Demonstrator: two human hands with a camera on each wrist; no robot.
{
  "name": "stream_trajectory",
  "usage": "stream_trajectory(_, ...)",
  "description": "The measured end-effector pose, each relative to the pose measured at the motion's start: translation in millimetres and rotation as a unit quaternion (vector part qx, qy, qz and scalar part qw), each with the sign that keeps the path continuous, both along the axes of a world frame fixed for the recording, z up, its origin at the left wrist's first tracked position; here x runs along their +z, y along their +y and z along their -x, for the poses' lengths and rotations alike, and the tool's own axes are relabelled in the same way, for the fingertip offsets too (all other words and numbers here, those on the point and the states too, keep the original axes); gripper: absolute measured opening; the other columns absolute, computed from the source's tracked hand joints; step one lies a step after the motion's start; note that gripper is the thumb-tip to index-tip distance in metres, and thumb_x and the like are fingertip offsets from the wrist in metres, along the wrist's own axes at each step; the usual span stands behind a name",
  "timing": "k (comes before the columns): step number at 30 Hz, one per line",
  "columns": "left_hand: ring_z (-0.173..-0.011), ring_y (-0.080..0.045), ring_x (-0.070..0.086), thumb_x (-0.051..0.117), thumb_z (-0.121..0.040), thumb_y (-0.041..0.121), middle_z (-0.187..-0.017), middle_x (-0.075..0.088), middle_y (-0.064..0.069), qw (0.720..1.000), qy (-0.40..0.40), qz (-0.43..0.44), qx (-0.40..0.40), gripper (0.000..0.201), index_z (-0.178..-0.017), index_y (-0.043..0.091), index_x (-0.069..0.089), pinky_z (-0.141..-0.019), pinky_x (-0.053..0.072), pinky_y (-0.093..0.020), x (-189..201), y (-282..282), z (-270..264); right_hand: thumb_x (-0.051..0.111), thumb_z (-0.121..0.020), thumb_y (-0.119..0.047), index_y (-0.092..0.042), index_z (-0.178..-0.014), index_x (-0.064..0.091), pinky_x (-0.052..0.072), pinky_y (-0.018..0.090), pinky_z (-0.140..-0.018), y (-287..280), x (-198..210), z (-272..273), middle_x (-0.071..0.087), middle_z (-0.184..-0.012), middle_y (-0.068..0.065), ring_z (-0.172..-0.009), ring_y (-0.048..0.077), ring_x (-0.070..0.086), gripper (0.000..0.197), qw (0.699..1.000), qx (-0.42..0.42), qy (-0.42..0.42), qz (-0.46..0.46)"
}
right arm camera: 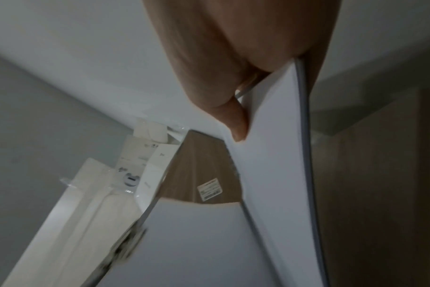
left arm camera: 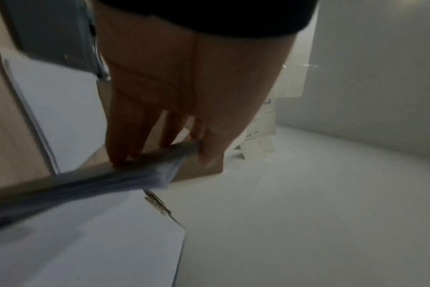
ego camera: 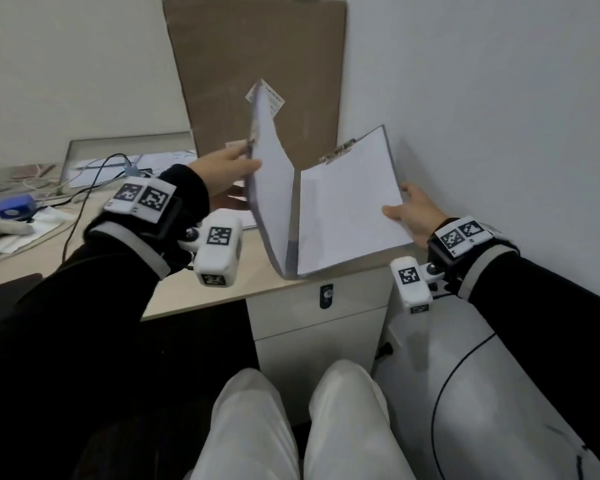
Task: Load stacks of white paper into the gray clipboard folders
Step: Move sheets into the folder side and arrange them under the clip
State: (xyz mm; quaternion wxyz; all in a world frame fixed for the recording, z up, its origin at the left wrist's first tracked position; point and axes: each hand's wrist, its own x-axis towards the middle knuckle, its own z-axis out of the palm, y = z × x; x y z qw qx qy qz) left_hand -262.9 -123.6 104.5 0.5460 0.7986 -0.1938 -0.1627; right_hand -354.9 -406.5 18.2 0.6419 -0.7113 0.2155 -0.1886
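I hold a gray clipboard folder (ego camera: 293,216) open in a V above the desk's right corner. My left hand (ego camera: 238,161) pinches the outer edge of the raised left cover (ego camera: 271,188); in the left wrist view my fingers (left arm camera: 125,147) and thumb clamp that gray edge (left arm camera: 145,161). A stack of white paper (ego camera: 350,209) lies on the right half under the metal clip (ego camera: 336,152). My right hand (ego camera: 407,211) grips the right edge, with its thumb (right arm camera: 233,124) on the paper (right arm camera: 270,155) and the other fingers hidden behind the board.
A tall brown cardboard sheet (ego camera: 257,71) leans in the corner behind the folder. The white wall (ego camera: 499,116) is close on the right. More white paper (ego camera: 245,218) lies on the desk (ego camera: 201,289) under my left hand. Cables and a blue device (ego camera: 14,206) sit at the left.
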Motion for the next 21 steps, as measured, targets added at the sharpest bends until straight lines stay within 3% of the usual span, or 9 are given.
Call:
stream_trajectory(3,-0.091,-0.019,0.061,0.052,-0.091,0.039,-0.125,0.059,0.002,0.999,0.035,0.005,-0.028,0.046,-0.136,0.03,0.046,-0.073,0.06,-0.03,-1,-30,19,0.047,-0.096,0.0,-0.015,-0.141,0.034,0.055,0.034,-0.069,16,15,-5,0.06,-0.115,0.012,-0.087,0.022,0.062,0.049,0.999,0.048,0.001,-0.01)
stream_trajectory(5,-0.104,-0.02,0.056,0.049,-0.088,0.049,-0.127,0.056,0.007,0.997,0.027,-0.057,-0.041,0.046,-0.129,0.027,0.052,-0.095,0.049,-0.043,-3,-53,35,0.043,-0.098,-0.004,-0.02,-0.141,0.035,0.054,0.032,-0.064,24,22,-7,0.06,-0.107,0.009,-0.078,0.017,0.059,0.047,0.996,0.083,0.011,-0.022)
stream_trajectory(7,-0.104,-0.021,0.052,0.04,-0.093,0.048,-0.119,0.058,0.004,0.99,0.017,-0.114,-0.082,0.039,-0.118,0.023,0.057,-0.096,0.043,-0.041,-6,-76,52,0.041,-0.099,-0.005,-0.025,-0.149,0.025,0.055,0.034,-0.064,28,25,-9,0.055,-0.124,0.012,-0.082,0.018,0.059,0.056,0.99,0.116,0.003,-0.075)
stream_trajectory(9,-0.114,-0.024,0.051,0.034,-0.098,0.039,-0.137,0.052,-0.006,0.982,-0.001,-0.15,-0.118,0.044,-0.133,0.015,0.049,-0.089,0.045,-0.035,-10,-99,64,0.04,-0.101,-0.012,-0.025,-0.151,0.016,0.059,0.034,-0.059,33,22,-8,0.047,-0.142,0.013,-0.09,0.022,0.06,0.057,0.979,0.122,-0.022,-0.165)
stream_trajectory(11,-0.127,-0.02,0.042,0.028,-0.102,0.028,-0.151,0.036,-0.014,0.983,-0.024,-0.151,-0.104,0.048,-0.144,0.004,0.034,-0.094,0.041,-0.025,-17,-113,71,0.031,-0.103,-0.036,-0.013,-0.138,0.041,0.06,0.034,-0.067,33,15,-7,0.051,-0.138,0.016,-0.096,0.026,0.061,0.043,0.966,0.128,-0.017,-0.224)
stream_trajectory(12,-0.129,-0.019,0.04,0.027,-0.103,0.027,-0.152,0.033,-0.015,0.983,-0.02,-0.152,-0.097,0.048,-0.144,0.003,0.032,-0.096,0.039,-0.022,-23,-116,71,0.023,-0.1,-0.05,-0.009,-0.126,0.051,0.059,0.036,-0.079,30,9,-6,0.056,-0.132,0.016,-0.101,0.028,0.062,0.056,0.959,0.132,-0.007,-0.252)
stream_trajectory(15,-0.135,-0.027,0.039,0.031,-0.1,0.039,-0.149,0.039,-0.011,0.985,0.009,-0.147,-0.087,0.051,-0.141,0.01,0.039,-0.111,0.035,-0.038,-47,-115,61,0.017,-0.09,-0.069,-0.012,-0.119,0.06,0.051,0.043,-0.094,18,-7,-3,0.068,-0.116,0.011,-0.107,0.028,0.064,0.077,0.944,0.156,0.006,-0.292)
stream_trajectory(18,-0.132,-0.021,0.044,0.04,-0.096,0.043,-0.147,0.043,-0.004,0.989,0.056,-0.114,-0.079,0.052,-0.141,0.017,0.04,-0.107,0.04,-0.039,-66,-104,45,0.041,-0.1,-0.027,-0.01,-0.128,0.053,0.058,0.037,-0.07,18,-17,1,0.067,-0.099,0.008,-0.086,0.022,0.064,0.035,0.961,0.1,0.052,-0.254)
stream_trajectory(21,-0.134,-0.023,0.042,0.039,-0.098,0.039,-0.148,0.042,-0.006,0.984,0.013,-0.168,-0.063,0.052,-0.143,0.014,0.039,-0.109,0.034,-0.036,-83,-93,25,0.038,-0.095,0.001,-0.013,-0.123,0.05,0.056,0.038,-0.063,13,-30,-3,0.061,-0.093,0.006,-0.08,0.02,0.06,0.033,0.971,0.045,0.057,-0.227)
